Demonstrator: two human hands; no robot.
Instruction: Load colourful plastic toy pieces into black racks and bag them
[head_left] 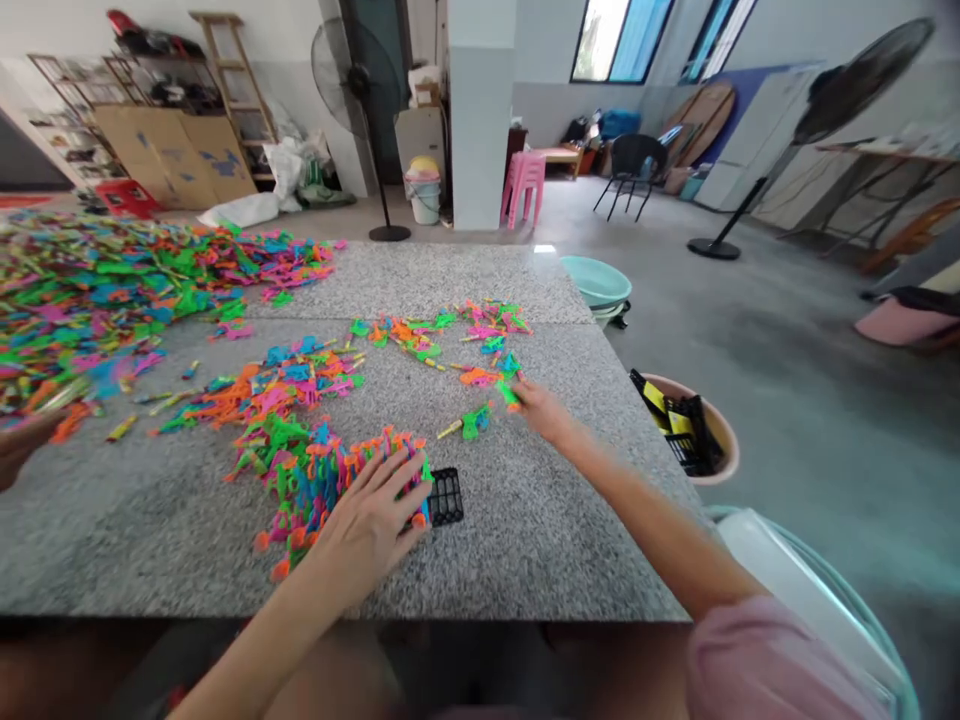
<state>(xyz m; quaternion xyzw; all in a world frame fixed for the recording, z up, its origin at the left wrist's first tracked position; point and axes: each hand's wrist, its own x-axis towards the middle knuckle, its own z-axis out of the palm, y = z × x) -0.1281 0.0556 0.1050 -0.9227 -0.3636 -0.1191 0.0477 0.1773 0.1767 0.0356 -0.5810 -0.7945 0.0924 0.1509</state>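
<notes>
My left hand [375,510] lies with outstretched fingers over a dense row of small bright plastic toys [315,490], their orange round ends pointing up and outward. Beside its fingertips a black plastic grid rack [447,497] shows several bare slots; how far it runs under the toys is hidden. Further out, my right hand [541,408] has its fingers closed at a small green and orange plastic toy [510,396]. Close by lie a loose green toy with a pale stick [471,424] and an orange toy [478,377].
A large heap of similar toys [112,280] covers the granite table's [525,560] far left. Another person's hand [26,440] is at the left edge. A tub holding black racks [697,430] and a turquoise basin [596,280] stand off the right edge.
</notes>
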